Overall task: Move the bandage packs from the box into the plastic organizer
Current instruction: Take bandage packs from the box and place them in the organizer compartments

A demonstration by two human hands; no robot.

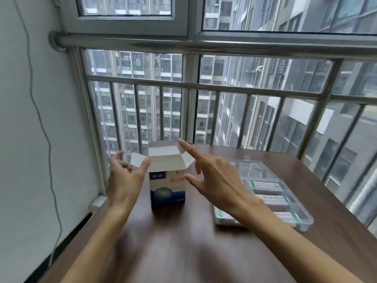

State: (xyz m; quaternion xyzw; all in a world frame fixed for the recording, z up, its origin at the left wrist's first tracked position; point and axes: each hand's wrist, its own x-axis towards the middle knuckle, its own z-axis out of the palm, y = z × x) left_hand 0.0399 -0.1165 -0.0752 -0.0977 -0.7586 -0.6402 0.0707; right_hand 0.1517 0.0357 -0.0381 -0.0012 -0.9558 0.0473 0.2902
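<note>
A small blue and white cardboard box (167,188) stands upright on the dark wooden table (183,252), its top flaps spread wide. My left hand (124,178) hovers at the box's left side with fingers apart, the thumb near the left flap. My right hand (212,176) reaches across from the right, fingers spread, the index finger touching the right flap's tip. To the right lies a clear plastic organizer (302,219) with its lid open. Inside it lie white bandage packs (267,185) with green print, partly hidden by my right forearm.
The table stands against a metal railing (204,86) and floor-to-ceiling windows. A white wall with a hanging grey cable (49,139) runs along the left. The table's far edge lies just behind the box and organizer.
</note>
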